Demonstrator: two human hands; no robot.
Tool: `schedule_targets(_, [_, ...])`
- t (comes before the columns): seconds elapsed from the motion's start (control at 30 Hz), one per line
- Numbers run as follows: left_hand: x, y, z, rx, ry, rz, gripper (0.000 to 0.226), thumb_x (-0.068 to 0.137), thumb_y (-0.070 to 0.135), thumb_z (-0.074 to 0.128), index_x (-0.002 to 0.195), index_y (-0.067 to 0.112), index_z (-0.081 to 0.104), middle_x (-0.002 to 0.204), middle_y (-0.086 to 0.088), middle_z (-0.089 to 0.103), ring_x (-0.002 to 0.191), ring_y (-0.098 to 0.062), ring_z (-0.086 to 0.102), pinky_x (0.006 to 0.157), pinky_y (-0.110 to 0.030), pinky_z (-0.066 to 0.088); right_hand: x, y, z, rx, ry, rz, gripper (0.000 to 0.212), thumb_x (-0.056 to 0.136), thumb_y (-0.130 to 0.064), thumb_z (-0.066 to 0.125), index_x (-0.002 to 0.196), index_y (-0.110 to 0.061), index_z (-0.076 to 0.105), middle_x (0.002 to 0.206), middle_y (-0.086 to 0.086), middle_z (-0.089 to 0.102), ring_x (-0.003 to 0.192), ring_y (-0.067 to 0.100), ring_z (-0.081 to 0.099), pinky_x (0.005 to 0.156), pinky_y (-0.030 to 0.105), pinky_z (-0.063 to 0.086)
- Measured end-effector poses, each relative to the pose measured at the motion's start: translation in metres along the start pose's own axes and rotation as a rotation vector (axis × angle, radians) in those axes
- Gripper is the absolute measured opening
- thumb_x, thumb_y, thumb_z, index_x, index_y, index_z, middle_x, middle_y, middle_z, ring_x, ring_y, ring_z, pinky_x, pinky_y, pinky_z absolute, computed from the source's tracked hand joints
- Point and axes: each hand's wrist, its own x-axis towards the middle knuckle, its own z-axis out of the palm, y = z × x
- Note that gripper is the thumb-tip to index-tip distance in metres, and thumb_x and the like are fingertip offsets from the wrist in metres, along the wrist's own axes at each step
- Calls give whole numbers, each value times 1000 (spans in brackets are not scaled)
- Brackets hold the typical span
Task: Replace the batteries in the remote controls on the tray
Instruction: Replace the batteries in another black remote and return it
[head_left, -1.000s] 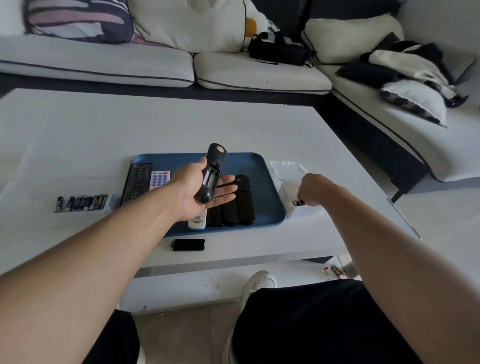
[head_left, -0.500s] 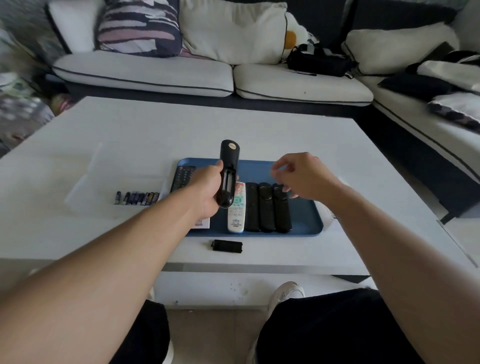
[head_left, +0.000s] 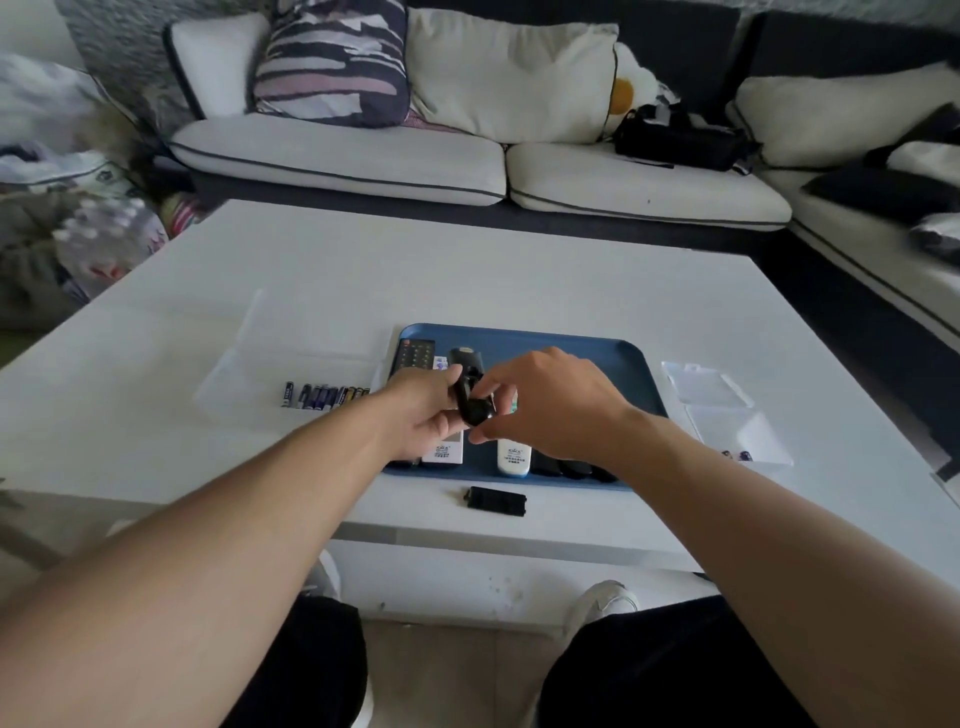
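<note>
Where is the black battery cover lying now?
The black battery cover lies on the white table, just before the blue tray, near the table's front edge.

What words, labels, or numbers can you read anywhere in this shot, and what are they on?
None can be read.
White remote under the left hand: small dark logo and line of print, too blurred.
White remote under the right hand: same kind of print, too blurred.
Batteries on the table: wrappers show colour only, no legible text.
Black remote on the blue tray: button markings too small.
</note>
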Motion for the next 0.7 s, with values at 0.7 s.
schedule_targets(0.7, [14, -4, -25, 659, 223, 372, 17, 87, 11, 59, 93, 11, 76, 88, -9, 74, 79, -27, 72, 77, -43, 63, 12, 6, 37, 2, -313, 139, 47, 62, -61, 84, 97, -33, 68, 88, -15, 66, 88, 13, 65, 74, 33, 51])
